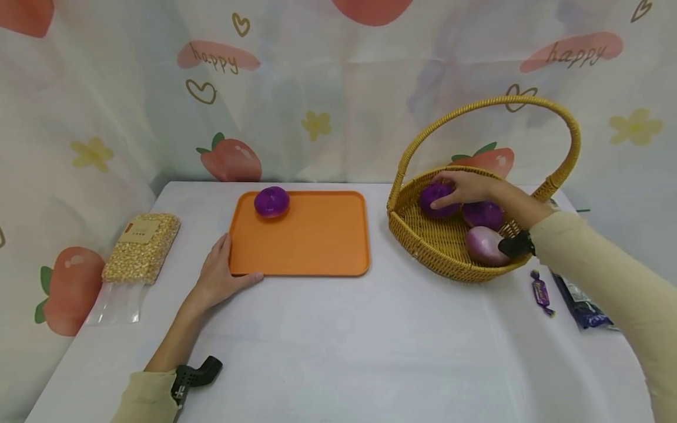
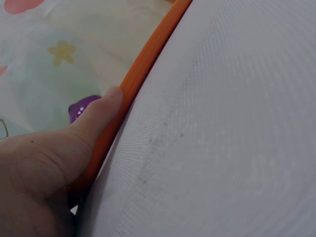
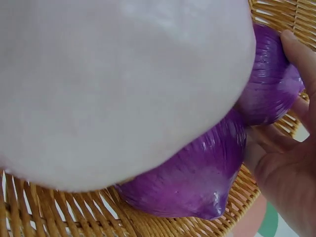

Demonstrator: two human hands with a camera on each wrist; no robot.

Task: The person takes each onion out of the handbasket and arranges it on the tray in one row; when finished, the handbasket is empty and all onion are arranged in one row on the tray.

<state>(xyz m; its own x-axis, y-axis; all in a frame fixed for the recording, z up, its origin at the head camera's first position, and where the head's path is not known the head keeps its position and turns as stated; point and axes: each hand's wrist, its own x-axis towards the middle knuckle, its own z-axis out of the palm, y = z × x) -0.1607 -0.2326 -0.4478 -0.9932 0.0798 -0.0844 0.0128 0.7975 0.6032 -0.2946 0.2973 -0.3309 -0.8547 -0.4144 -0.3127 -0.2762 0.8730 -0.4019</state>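
In the head view, an orange tray point(image 1: 301, 244) lies on the table with a purple onion point(image 1: 272, 201) at its back left. My left hand point(image 1: 219, 276) spans the tray's near left corner, its thumb point(image 2: 106, 106) straight along the front rim and its fingers beside the left edge. My right hand point(image 1: 465, 187) reaches into the wicker basket point(image 1: 423, 244) and grips a purple onion point(image 3: 271, 79) between thumb and fingers. Touching that onion in the right wrist view is another purple onion point(image 3: 192, 173). A pale pinkish-purple bulb point(image 1: 485, 246) sits nearer in the basket, under the wrist.
The basket's tall handle point(image 1: 492, 103) arches above the right forearm. At the left lies a clear bag of yellow kernels point(image 1: 141, 249). A purple-wrapped candy point(image 1: 540, 292) and a dark packet point(image 1: 584, 305), partly behind the right sleeve, lie at the right. A patterned cloth hangs behind the table.
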